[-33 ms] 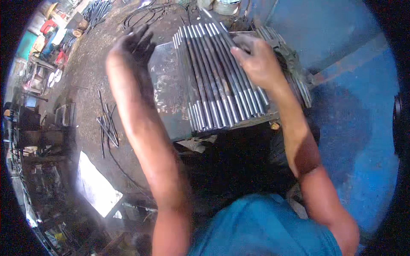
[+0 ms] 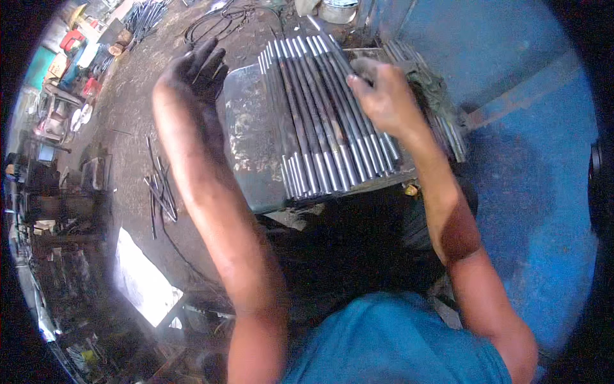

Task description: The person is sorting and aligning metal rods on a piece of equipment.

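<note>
Many dark metal rods [image 2: 313, 109] with bright, threaded-looking ends lie side by side in a stack on a worn metal-topped bench. Over the far right part of the stack, my right hand [image 2: 384, 96] is closed around one metal rod [image 2: 339, 56], which slants up to the far left, its bright tip beyond the others. My left hand [image 2: 199, 69], blackened, hovers beyond the bench's far left corner. Its fingers are stretched out and apart, with nothing seen in them.
The bare bench top [image 2: 249, 137] shows left of the stack. More rods [image 2: 455, 137] and a grey-green cloth [image 2: 427, 86] lie to the right, near a blue wall [image 2: 537, 160]. Thin dark rods [image 2: 163, 192] and a white sheet [image 2: 144, 278] lie at left; a bucket [image 2: 338, 11] stands at the back.
My left hand has shifted slightly left, and its fingers look more spread. My right hand and its rod have moved slightly to the right and nearer.
</note>
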Available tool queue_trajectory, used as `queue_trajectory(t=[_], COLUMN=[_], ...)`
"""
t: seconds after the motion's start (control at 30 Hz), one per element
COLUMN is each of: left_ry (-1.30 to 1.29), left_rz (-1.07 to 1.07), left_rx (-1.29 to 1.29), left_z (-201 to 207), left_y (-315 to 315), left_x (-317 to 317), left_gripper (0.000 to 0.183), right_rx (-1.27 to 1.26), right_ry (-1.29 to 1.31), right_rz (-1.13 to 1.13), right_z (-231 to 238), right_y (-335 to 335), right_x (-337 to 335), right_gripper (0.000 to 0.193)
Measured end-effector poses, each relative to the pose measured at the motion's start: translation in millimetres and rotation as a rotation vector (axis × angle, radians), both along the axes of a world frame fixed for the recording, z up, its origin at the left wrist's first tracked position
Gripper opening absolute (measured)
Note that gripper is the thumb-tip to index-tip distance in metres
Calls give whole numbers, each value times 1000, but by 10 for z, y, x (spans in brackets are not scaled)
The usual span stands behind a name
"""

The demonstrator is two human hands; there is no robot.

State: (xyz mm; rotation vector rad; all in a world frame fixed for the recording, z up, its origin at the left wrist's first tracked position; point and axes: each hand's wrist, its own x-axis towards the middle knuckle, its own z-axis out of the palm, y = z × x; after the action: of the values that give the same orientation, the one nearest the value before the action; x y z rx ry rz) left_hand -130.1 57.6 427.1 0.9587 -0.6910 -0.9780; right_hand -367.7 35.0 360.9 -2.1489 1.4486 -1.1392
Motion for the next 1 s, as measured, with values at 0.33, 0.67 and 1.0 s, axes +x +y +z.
queue_trajectory(t=[0.33,0.67,1.0], left_ry=[74,20,-14], left_rz=[-108,-104,-117], left_rx=[-14,-70,-24], left_z=[3,-5,-40], left_y=[74,72,247], left_x=[79,51,179], left_gripper=[47,53,44], right_rx=[86,137,91], right_ry=[178,521,675], right_rz=[-42,-24,17], right_z=[-61,-36,189], right_y=[227,212,189], right_x=[340,312,412], right_gripper=[18,24,24])
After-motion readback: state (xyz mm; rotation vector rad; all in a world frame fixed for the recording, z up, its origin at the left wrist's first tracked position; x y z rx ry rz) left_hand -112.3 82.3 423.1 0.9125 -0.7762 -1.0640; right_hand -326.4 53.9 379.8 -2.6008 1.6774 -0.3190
